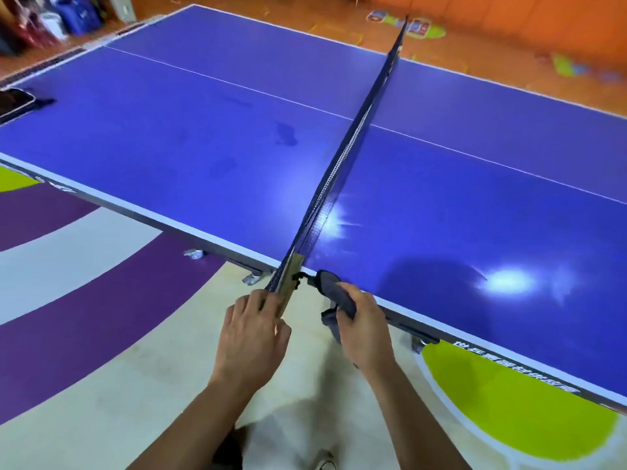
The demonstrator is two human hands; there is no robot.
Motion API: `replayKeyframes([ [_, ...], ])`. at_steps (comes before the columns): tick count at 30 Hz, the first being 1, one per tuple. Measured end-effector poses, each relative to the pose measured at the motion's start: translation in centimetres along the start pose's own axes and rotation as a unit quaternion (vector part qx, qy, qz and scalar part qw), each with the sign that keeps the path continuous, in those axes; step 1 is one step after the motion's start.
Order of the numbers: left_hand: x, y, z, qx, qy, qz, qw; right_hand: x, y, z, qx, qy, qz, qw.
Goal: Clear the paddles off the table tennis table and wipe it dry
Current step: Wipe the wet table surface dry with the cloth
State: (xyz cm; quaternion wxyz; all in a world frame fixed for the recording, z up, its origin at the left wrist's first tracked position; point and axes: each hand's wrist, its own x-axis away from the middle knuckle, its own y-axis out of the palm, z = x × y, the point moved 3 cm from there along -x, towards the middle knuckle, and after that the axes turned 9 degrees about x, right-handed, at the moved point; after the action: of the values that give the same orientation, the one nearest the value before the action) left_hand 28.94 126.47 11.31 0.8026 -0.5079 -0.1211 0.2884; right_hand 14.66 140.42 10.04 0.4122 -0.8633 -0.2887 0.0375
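Observation:
The blue table tennis table [210,106] fills the view, split by a dark net [353,147]. Damp dark patches [286,134] show on its left half. My left hand [252,329] grips the brass-coloured net post [291,278] at the table's near edge. Just right of the post, my right hand [361,325] holds a bunched grey cloth [330,288] against that near edge. No paddle is in sight.
A dark phone-like object [13,102] lies at the table's far-left edge. Bags [73,15] stand on the floor beyond the left end. Table castors [195,254] sit under the near edge. The floor has purple, white and green patterns.

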Motion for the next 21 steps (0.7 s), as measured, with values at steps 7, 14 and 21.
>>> replayKeyframes([
  [7,-3.1,-4.3,-6.4,0.014,0.040,-0.008,0.999,-1.8,2.6,-9.1,-0.009,0.003,0.046,0.999],
  [14,-6.4,-6.8,-13.0,0.014,0.059,-0.030,0.998,-3.5,7.2,-14.9,-0.030,0.019,0.069,0.997],
  [21,-10.2,-5.4,-16.5,0.022,0.056,-0.054,0.997,-7.9,9.1,-17.2,-0.018,0.008,0.080,0.997],
])
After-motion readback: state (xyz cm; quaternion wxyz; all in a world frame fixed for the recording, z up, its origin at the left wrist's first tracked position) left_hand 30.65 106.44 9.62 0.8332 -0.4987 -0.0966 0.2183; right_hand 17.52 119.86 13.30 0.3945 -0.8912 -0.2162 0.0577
